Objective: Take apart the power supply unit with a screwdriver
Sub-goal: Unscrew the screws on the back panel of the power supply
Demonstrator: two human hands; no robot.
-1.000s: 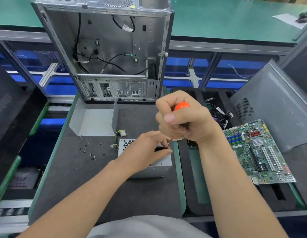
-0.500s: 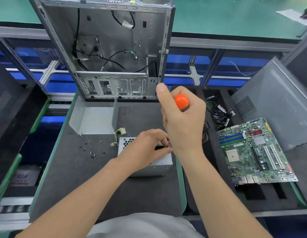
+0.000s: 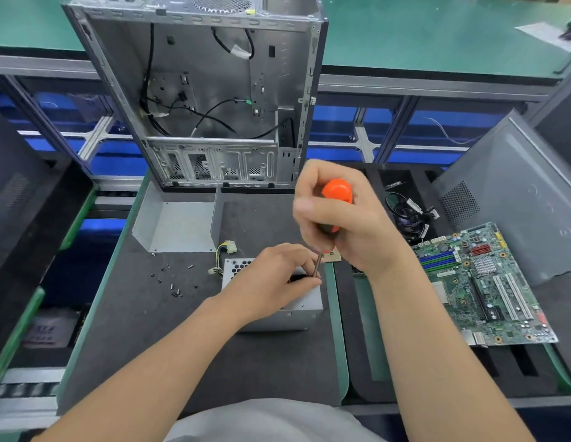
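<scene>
On the tabletop (image 3: 144, 330), the left hand (image 3: 271, 275) is gripping the PSU (image 3: 297, 311); the right hand (image 3: 344, 224) is gripping the screwdriver (image 3: 337, 189).

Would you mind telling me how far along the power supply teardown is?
Done: the power supply unit sits outside the computer case, loose screws beside it. In hand: the left hand steadies it while the right hand aims the screwdriver at its top. Left: its housing looks closed.

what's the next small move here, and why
Probably twist the orange-handled screwdriver to loosen a screw: the right hand grips it, its shaft angles down onto the grey metal power supply box, and the left hand rests on the box by the hidden tip.
</scene>
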